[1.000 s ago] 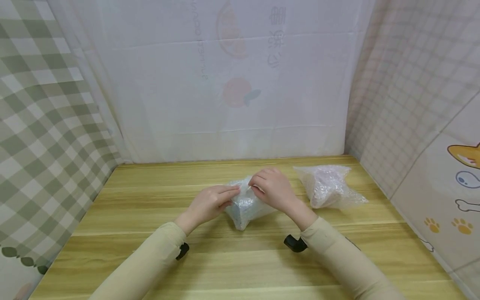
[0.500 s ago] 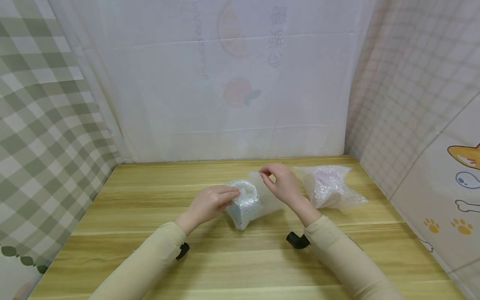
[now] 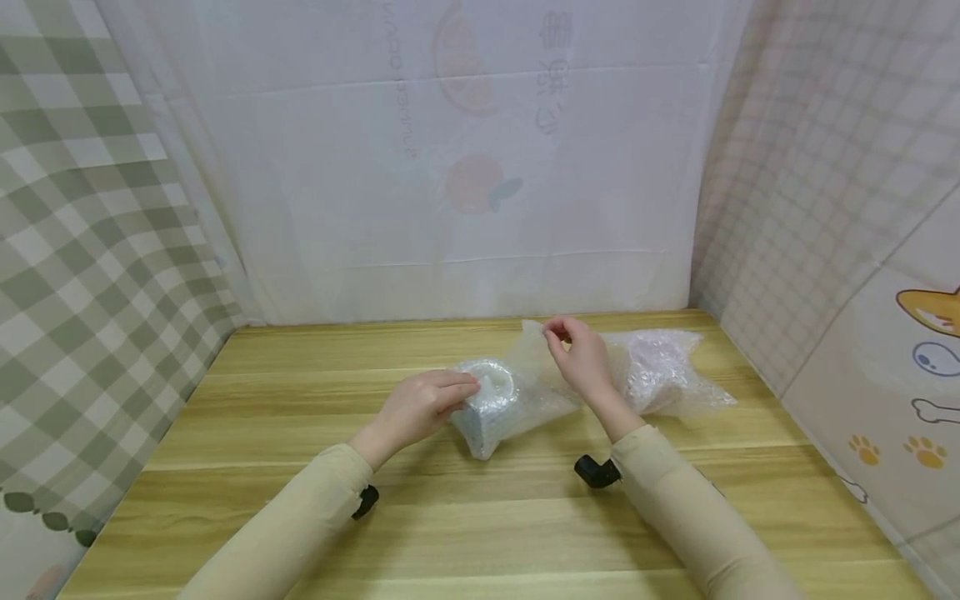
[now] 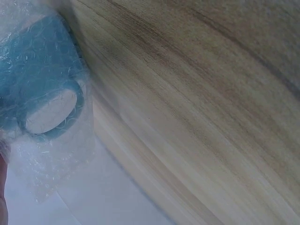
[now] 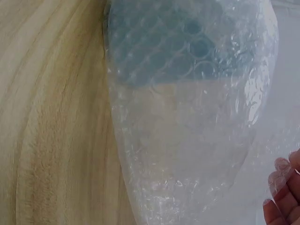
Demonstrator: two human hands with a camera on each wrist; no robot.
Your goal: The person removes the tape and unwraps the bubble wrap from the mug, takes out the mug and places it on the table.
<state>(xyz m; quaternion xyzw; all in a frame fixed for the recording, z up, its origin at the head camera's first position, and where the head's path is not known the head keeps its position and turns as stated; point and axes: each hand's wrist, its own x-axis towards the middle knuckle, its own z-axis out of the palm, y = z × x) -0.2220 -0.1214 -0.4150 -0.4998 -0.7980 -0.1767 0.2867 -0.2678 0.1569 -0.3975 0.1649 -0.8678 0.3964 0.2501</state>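
Observation:
A blue mug (image 4: 42, 56) with a looped handle (image 4: 70, 115) is wrapped in clear bubble wrap (image 3: 536, 400) and stands mid-table. Its round pale rim (image 3: 507, 377) shows through in the head view. My left hand (image 3: 420, 404) holds the wrapped mug at its upper left, fingers over the rim and thumb lower on the side. To the right and farther back, my right hand (image 3: 583, 354) pinches a raised corner of the wrap between thumb and fingertips. In the right wrist view the wrap stretches out past the mug's blue body (image 5: 173, 47), with fingertips (image 5: 281, 197) at the right edge.
A second bubble-wrapped bundle (image 3: 658, 375), pinkish inside, lies on the wooden table (image 3: 480, 533) just behind and right of my right hand. White cloth (image 3: 337, 208) hangs behind the table, with patterned cloths along both sides.
My right hand has moved right and slightly farther back, drawing the wrap's loose flap away from the mug's top and uncovering the rim. My left hand has stayed in place.

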